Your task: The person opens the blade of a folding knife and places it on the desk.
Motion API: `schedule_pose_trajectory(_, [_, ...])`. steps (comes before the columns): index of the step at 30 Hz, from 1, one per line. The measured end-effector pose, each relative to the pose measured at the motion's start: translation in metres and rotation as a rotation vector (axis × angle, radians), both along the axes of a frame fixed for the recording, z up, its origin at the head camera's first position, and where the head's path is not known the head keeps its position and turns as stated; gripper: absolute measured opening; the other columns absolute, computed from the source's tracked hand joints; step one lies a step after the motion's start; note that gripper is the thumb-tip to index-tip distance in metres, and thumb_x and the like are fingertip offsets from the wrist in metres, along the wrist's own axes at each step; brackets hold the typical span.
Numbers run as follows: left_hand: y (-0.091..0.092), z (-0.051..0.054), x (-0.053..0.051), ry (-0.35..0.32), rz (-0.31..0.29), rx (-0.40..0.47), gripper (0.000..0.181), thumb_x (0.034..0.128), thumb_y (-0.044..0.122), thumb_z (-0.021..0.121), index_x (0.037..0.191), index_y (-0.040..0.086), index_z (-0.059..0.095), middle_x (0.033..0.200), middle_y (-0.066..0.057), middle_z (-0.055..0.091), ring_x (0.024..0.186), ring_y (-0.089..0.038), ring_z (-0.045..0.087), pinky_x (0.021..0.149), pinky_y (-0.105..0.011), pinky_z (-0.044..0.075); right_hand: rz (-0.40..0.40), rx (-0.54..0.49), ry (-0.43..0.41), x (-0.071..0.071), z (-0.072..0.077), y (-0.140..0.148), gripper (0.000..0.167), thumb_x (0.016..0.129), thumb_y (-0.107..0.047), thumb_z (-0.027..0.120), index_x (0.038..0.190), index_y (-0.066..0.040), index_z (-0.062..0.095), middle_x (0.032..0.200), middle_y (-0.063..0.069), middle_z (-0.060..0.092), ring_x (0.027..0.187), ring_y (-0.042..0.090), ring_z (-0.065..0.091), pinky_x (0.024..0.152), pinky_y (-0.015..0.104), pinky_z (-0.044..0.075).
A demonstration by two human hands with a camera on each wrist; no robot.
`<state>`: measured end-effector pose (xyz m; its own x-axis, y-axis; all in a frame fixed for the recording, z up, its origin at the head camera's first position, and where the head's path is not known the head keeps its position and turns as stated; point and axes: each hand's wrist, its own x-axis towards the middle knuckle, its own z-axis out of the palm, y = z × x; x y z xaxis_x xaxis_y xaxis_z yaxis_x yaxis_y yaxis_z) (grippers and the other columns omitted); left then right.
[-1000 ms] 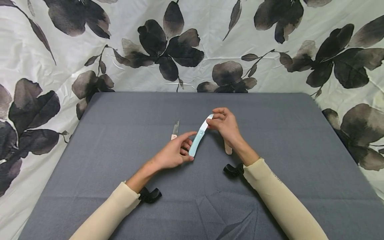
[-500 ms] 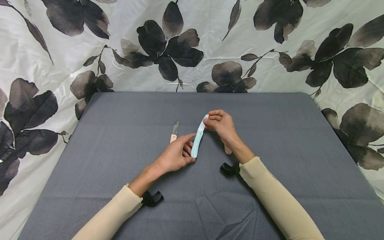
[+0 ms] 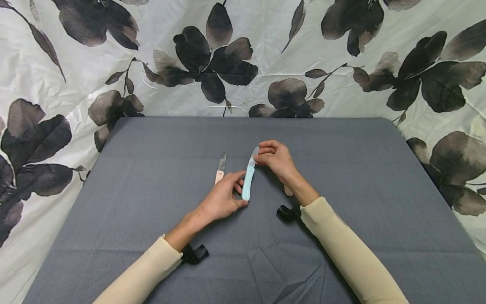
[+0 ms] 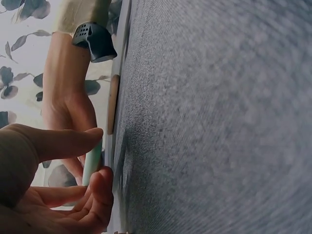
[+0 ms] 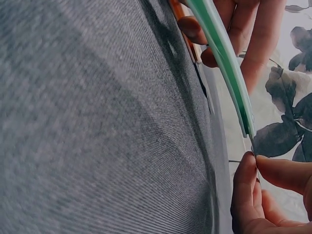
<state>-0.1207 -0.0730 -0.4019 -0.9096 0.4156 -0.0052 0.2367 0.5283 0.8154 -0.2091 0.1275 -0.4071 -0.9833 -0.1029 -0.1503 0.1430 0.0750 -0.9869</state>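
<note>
A folding knife with a light blue handle is unfolded and held off the table between both hands. My left hand grips the handle by its butt end, thumb below and fingers above. At the other end my right hand pinches the blade between thumb and fingers. In the right wrist view the handle looks green, with a slot along its edge, and the blade shows edge-on. A second knife, pink-handled with its blade out, lies beyond my left hand, which hides part of its handle.
Under my right wrist a pale pinkish handle end shows on the table; the rest of it is hidden. The table wears a grey cloth, and a floral sheet hangs behind. Black cameras sit on both wrists.
Both hands have shifted the blue knife a little; its blade end has swung left, so it stands more upright in the head view. The right hand moved left with it, and the grips look unchanged.
</note>
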Motion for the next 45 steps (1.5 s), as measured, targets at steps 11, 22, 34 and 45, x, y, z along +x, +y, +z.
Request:
schedule_pose_trajectory(11, [0.004,-0.003,0.003,0.022,0.03,-0.047,0.079,0.0756,-0.002,0.089,0.146,-0.005,0.053,0.115,-0.014,0.065,0.098,-0.022,0.064,0.076,-0.023,0.05,0.055,0.062,-0.014,-0.002,-0.003,0.0,0.052,0.091,0.009,0.071,0.14,0.011,0.053,0.107,0.015,0.061,0.075,0.006,0.067,0.079,0.026,0.062])
schedule_pose_trajectory(22, [0.008,-0.006,0.007,0.017,0.061,-0.076,0.079,0.0742,0.001,0.091,0.144,-0.005,0.055,0.118,-0.013,0.062,0.098,-0.02,0.063,0.092,-0.036,0.053,0.095,0.228,0.024,-0.001,-0.004,0.0,0.048,0.091,0.002,0.074,0.136,0.006,0.06,0.122,0.024,0.064,0.086,0.006,0.067,0.075,0.02,0.057])
schedule_pose_trajectory(34, [0.011,-0.008,0.009,-0.021,0.078,-0.087,0.078,0.0758,0.001,0.09,0.145,-0.003,0.054,0.12,-0.013,0.06,0.095,-0.019,0.059,0.088,-0.033,0.051,0.14,0.402,0.073,-0.001,-0.005,0.0,0.047,0.09,-0.002,0.078,0.135,0.003,0.064,0.123,0.021,0.065,0.104,0.027,0.064,0.078,0.022,0.051])
schedule_pose_trajectory(45, [0.011,-0.007,0.006,-0.036,0.075,-0.114,0.078,0.0767,0.002,0.09,0.145,-0.003,0.054,0.12,-0.014,0.059,0.094,-0.019,0.06,0.087,-0.033,0.051,0.163,0.478,0.084,-0.002,-0.004,-0.003,0.047,0.09,-0.005,0.079,0.135,0.002,0.065,0.12,0.019,0.065,0.103,0.027,0.06,0.076,0.024,0.047])
